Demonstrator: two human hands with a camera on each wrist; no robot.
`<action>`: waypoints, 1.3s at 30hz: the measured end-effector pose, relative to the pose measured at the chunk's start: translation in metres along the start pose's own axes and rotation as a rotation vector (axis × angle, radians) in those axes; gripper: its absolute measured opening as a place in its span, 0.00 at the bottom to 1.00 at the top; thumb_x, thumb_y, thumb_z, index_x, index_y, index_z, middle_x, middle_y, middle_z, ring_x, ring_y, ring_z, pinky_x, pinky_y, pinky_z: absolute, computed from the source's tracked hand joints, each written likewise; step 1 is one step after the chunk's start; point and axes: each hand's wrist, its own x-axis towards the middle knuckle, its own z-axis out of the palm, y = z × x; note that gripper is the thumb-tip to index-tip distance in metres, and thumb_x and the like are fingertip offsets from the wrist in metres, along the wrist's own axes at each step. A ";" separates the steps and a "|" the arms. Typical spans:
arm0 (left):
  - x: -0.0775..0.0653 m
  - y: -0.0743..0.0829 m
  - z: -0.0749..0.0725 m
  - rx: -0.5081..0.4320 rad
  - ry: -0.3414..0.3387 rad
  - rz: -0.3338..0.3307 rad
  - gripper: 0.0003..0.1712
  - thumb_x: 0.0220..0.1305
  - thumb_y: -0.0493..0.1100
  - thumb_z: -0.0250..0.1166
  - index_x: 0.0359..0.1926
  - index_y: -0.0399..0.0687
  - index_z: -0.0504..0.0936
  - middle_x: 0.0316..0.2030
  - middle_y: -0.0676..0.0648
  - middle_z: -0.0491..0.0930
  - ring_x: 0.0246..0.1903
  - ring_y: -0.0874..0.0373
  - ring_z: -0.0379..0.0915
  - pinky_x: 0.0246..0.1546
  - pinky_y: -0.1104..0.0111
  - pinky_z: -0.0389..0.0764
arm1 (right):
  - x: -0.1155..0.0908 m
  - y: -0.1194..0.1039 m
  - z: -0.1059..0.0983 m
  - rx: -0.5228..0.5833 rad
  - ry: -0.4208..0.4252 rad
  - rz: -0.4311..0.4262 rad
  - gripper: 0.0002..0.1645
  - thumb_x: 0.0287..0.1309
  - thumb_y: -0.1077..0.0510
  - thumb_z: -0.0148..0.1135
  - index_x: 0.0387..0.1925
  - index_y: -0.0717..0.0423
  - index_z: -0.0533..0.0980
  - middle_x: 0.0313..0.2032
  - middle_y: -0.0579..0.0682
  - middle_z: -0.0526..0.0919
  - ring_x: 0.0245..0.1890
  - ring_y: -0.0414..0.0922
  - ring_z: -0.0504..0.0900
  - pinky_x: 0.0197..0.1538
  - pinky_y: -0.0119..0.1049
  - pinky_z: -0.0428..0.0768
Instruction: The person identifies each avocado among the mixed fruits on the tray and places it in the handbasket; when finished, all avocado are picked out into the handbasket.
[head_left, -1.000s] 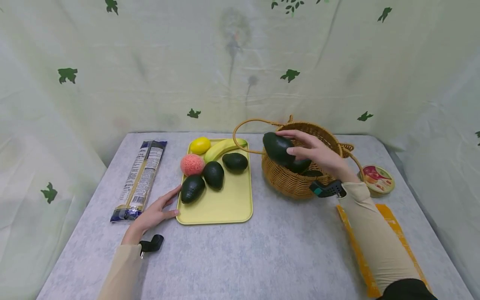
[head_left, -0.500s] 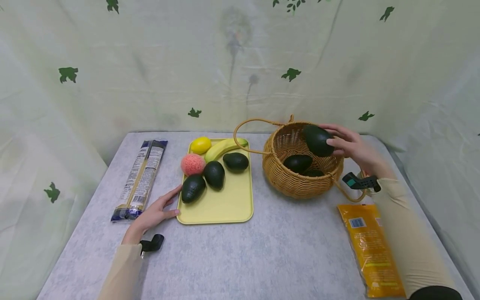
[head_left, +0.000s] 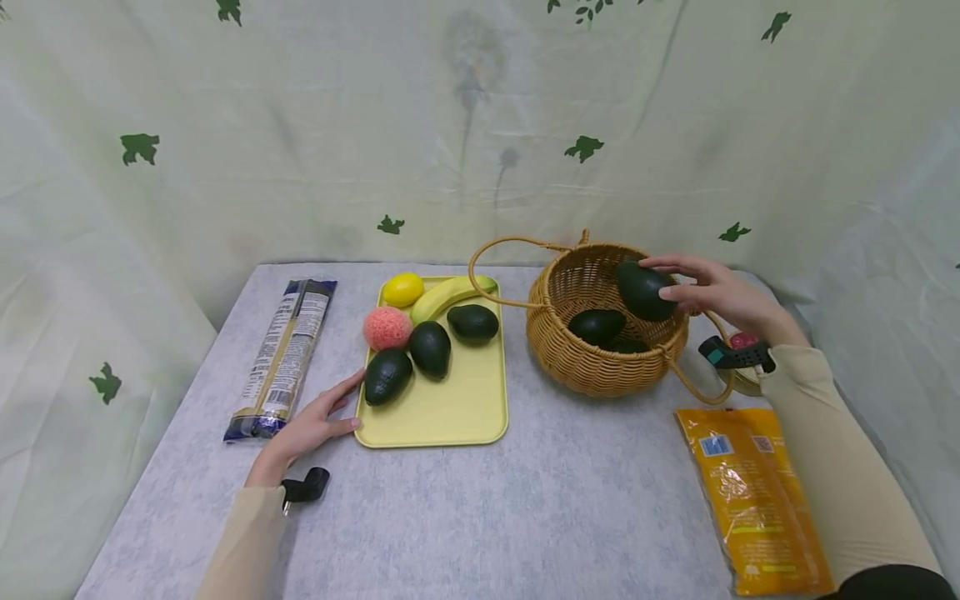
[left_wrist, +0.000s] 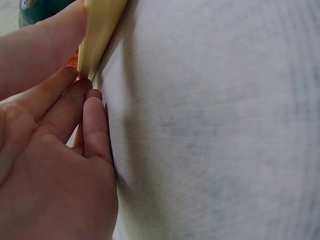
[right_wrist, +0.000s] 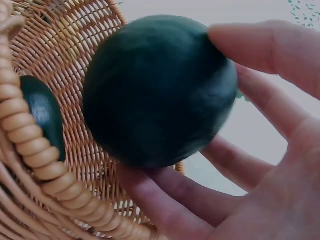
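One avocado (head_left: 645, 292), centre-right: right fingers (right_wrist: 172, 212) grip it, apparently for transfer; next needs basket rim (right_wrist: 28, 135) clearance; left fingers (left_wrist: 95, 120), extended, touch tray (head_left: 450, 425).

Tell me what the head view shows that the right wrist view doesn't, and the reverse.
Only the head view: the yellow tray with lemon, banana, coral ball and three avocados; the left grip at its edge; blue packet, orange packet and partly hidden round container.
Only the right wrist view: the palm side of the right grip.
Both: the right grip's held avocado, the woven basket and another avocado inside it.
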 end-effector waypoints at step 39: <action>-0.002 0.006 0.001 0.008 0.007 0.025 0.45 0.64 0.37 0.63 0.74 0.39 0.48 0.73 0.36 0.44 0.70 0.37 0.38 0.67 0.46 0.46 | 0.018 -0.031 0.035 0.082 -0.062 -0.076 0.24 0.71 0.55 0.51 0.65 0.56 0.67 0.62 0.54 0.69 0.60 0.55 0.71 0.57 0.39 0.76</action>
